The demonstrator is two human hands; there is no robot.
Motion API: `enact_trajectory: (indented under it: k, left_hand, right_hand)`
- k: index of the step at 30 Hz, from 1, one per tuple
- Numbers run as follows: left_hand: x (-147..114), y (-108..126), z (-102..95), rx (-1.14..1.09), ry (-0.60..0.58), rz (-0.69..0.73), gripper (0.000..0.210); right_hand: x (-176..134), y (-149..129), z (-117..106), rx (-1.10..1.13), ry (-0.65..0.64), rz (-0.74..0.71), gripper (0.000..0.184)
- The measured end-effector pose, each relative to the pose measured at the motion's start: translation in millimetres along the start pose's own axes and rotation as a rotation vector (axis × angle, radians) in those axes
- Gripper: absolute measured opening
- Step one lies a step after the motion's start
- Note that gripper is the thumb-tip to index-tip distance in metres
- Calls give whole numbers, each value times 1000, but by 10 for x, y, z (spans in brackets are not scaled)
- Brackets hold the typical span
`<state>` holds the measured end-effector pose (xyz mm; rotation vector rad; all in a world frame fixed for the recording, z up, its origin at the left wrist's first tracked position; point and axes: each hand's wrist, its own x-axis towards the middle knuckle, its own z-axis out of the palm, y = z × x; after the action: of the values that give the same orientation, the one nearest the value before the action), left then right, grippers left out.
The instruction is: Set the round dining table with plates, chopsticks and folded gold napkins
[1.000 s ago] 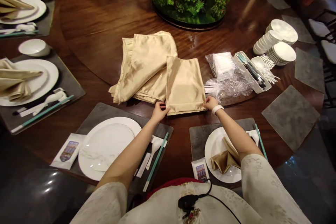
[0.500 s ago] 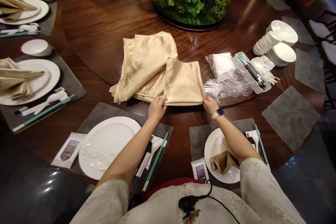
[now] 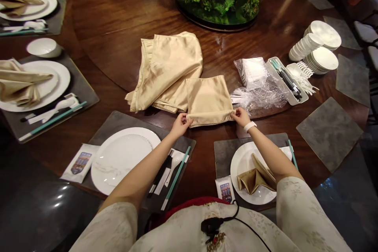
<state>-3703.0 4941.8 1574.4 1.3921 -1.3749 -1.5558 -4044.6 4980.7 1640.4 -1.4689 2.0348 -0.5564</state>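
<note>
A gold cloth napkin point(image 3: 209, 96) lies in front of me, its near edge turned up into a narrow band. At the band's left corner my left hand point(image 3: 181, 125) pinches the cloth. My right hand point(image 3: 241, 117), with a white band on its wrist, pinches the right corner. Behind and to the left lies a loose pile of gold napkins point(image 3: 171, 69), touching the one I hold. Below my left hand is a white plate point(image 3: 124, 157) on a grey placemat point(image 3: 110, 122). Under my right forearm a folded gold napkin point(image 3: 255, 177) rests on another plate point(image 3: 240, 157).
Plastic-wrapped packets point(image 3: 254, 73) and a white tray of chopsticks point(image 3: 288, 80) lie to the right, beside stacked white dishes point(image 3: 320, 61). A green plant centrepiece point(image 3: 218, 4) stands at the back. Place settings with a bowl point(image 3: 44, 48) line the left side.
Both hands have turned the napkin's near edge up into a band. They have come slightly nearer to me and to the right, and the right wrist has rolled.
</note>
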Motion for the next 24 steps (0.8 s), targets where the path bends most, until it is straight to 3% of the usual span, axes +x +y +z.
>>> enact_trajectory:
  k: [4, 8, 11, 16, 20, 24]
  left_hand:
    - [86, 0, 60, -106, 71, -215, 60]
    - [60, 15, 36, -139, -32, -240, 76]
    - [25, 58, 11, -80, -72, -73, 79]
    - [-4, 263, -8, 370, 67, 376, 68]
    - [32, 395, 13, 617, 119, 420, 58]
    - [45, 383, 39, 765, 114, 438, 32]
  right_hand:
    - [195, -82, 33, -5, -16, 253, 32]
    - [276, -128, -6, -106, -80, 177, 24]
    - [234, -160, -26, -66, -5, 62, 23]
    - [84, -203, -23, -82, 104, -236, 48]
    - [41, -138, -16, -265, 128, -405, 41]
    - [19, -10, -12, -442, 109, -459, 16]
